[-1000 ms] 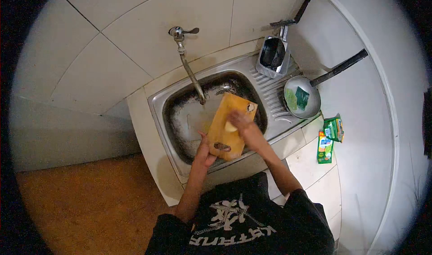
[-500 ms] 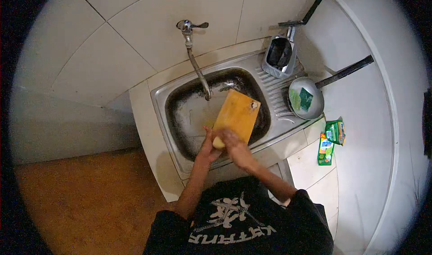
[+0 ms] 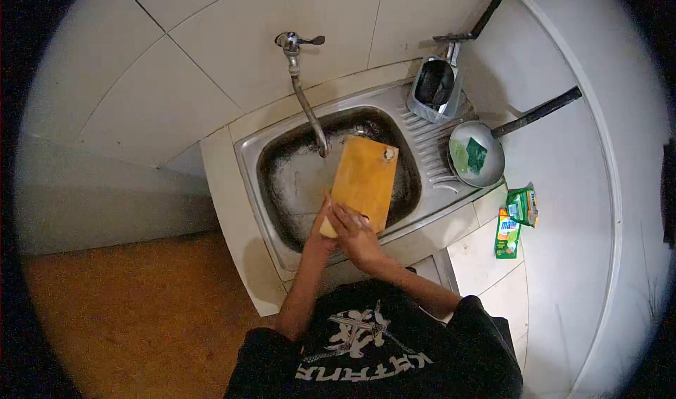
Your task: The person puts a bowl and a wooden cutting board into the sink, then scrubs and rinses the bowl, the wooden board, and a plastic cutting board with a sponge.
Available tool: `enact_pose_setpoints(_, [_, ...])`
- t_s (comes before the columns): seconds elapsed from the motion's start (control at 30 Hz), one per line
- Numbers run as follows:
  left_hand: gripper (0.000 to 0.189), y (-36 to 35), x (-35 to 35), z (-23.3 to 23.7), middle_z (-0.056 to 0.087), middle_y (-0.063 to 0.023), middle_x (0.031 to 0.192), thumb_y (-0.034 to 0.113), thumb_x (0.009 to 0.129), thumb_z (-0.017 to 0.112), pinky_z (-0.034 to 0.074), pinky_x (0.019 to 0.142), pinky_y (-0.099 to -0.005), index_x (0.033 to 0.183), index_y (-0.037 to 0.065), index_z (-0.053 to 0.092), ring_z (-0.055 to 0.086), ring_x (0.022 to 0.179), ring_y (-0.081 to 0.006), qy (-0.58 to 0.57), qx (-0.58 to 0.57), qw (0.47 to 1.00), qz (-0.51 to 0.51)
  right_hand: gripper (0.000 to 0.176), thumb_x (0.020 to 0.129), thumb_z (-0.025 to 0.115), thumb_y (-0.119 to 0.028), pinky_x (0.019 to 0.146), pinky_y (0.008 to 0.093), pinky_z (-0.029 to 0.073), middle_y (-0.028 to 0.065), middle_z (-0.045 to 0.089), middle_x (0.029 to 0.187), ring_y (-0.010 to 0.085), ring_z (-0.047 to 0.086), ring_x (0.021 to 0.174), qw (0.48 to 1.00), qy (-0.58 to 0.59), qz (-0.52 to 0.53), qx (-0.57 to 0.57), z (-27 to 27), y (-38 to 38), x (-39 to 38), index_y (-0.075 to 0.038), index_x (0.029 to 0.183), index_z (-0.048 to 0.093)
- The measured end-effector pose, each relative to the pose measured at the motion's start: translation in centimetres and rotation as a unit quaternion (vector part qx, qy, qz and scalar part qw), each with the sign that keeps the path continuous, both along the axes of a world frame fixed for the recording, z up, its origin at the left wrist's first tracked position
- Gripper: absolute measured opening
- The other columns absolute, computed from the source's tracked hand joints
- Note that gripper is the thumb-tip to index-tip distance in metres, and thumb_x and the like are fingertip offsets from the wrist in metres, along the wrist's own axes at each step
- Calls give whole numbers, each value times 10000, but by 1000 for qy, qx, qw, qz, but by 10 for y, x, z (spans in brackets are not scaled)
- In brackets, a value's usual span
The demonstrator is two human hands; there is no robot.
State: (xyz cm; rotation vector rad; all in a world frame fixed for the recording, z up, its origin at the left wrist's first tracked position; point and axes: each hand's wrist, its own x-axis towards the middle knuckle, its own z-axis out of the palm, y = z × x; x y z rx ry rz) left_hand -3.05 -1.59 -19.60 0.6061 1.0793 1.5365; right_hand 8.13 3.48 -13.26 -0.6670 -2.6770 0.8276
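A yellow-orange cutting board (image 3: 366, 177) is held tilted over the near part of the steel sink (image 3: 285, 188). My left hand (image 3: 318, 243) grips its lower left edge from below, with most of its fingers hidden behind the board and my other hand. Across the board's lower end lies my right hand (image 3: 355, 237), fingers together and pressed on the surface. A small pale bit shows beside these fingers; what is under them is hidden. The lower left corner near both hands looks paler yellow. A curved faucet (image 3: 310, 110) hangs over the sink, left of the board's top.
On the right drainboard (image 3: 422, 135) stand a plastic container (image 3: 426, 110) with dark utensils and a frying pan (image 3: 461, 177) holding green scouring pads. Two green packets (image 3: 507, 237) lie on the tiled ledge at right. Tiled walls close off the back and right.
The board has shifted slightly left and turned a little more upright. My right hand, blurred before, has slid a little down and left across it. My left hand still grips the board.
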Motion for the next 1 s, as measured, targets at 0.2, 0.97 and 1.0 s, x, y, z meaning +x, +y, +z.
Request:
enact_pose_setpoints(0.2, [461, 20, -12, -20, 492, -84, 1133, 363, 866, 477, 440, 827, -341, 1219, 79, 393, 508, 996, -202, -331, -119, 936, -6, 521, 694, 501, -39, 989, 430, 271, 110, 381, 1286, 297, 332, 1210, 997, 42, 55, 37, 1, 7, 20, -51, 1211, 435])
enact_pose_setpoints(0.97, [404, 22, -14, 2, 482, -78, 1166, 304, 896, 435, 459, 817, -371, 1236, 98, 364, 496, 1038, -227, -274, -167, 945, 64, 542, 643, 514, -9, 1020, 450, 235, 90, 379, 1289, 295, 327, 1202, 989, 67, 131, 24, -18, 9, 20, -30, 1182, 454])
enact_pose_setpoints(1.0, [402, 19, -19, -18, 481, -79, 1168, 300, 896, 435, 462, 811, -368, 1236, 98, 363, 496, 1038, -227, -283, -169, 942, 67, 545, 644, 511, -4, 1020, 447, 236, 90, 382, 1285, 293, 325, 1204, 990, 54, 130, 23, -18, 8, 20, -33, 1185, 451])
